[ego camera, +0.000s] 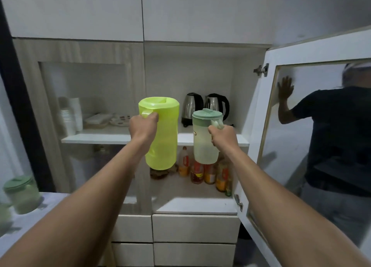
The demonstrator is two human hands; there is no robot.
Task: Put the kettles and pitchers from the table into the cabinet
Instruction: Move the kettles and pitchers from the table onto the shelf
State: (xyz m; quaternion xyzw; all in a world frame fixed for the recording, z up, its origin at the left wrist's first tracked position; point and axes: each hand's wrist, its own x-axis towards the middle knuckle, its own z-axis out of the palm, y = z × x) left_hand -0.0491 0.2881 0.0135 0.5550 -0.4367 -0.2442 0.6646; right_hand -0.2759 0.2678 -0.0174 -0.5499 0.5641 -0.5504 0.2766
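My left hand [143,126] grips the handle of a tall yellow-green pitcher [162,138], held upright in front of the open cabinet. A smaller pale pitcher with a green lid [204,140] hangs upright from my right hand [222,136], which is closed on its handle. Both pitchers are in the air, level with the edge of the cabinet's upper shelf [100,139]. Two steel kettles [191,108] [216,105] stand side by side at the back of that shelf. A green-lidded pitcher [22,194] sits blurred on the table at the far left.
The right cabinet door [261,142] stands open; its glass shows a person with a hand raised. Several bottles and jars [208,173] fill the lower shelf. Cups and plates [70,116] sit behind the closed left glass door. Drawers [192,228] lie below.
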